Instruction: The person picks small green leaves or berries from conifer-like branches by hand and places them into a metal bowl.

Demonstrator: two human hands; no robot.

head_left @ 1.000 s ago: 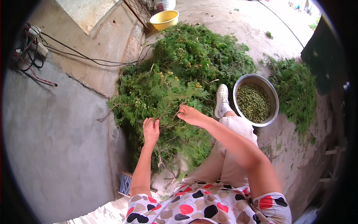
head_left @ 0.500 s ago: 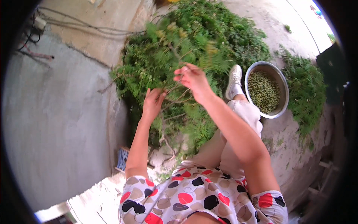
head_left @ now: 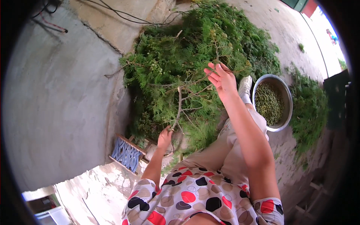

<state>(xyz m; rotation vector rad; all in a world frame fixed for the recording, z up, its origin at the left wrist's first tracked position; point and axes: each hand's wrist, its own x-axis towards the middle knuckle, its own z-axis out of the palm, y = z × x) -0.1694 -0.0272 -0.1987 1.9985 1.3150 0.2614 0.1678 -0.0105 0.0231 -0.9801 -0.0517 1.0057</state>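
Observation:
My left hand (head_left: 165,138) is closed around the cut lower end of a bare, forked branch (head_left: 180,107). This branch rises from the hand over a heap of green, feathery conifer cuttings (head_left: 157,71) dotted with small pale green cones. Farther up and to the right, my right hand (head_left: 225,83) pinches a thin leafy twig (head_left: 216,47). Its other fingers are stretched out, and the exact grip is partly hidden. To the right of my shoe stands a metal basin (head_left: 288,101) holding many small green cones (head_left: 268,103).
A smaller pile of green cuttings (head_left: 309,101) lies right of the basin. On the left is a grey concrete slab (head_left: 71,97), with dark cables (head_left: 123,17) beyond it. A low stool with a blue woven seat (head_left: 127,154) stands near my left forearm. My shoe (head_left: 245,86) touches the heap's edge.
My hands have moved apart: the left came down and nearer to me with the branch end, the right went to the right. The view has shifted, showing more of the stool.

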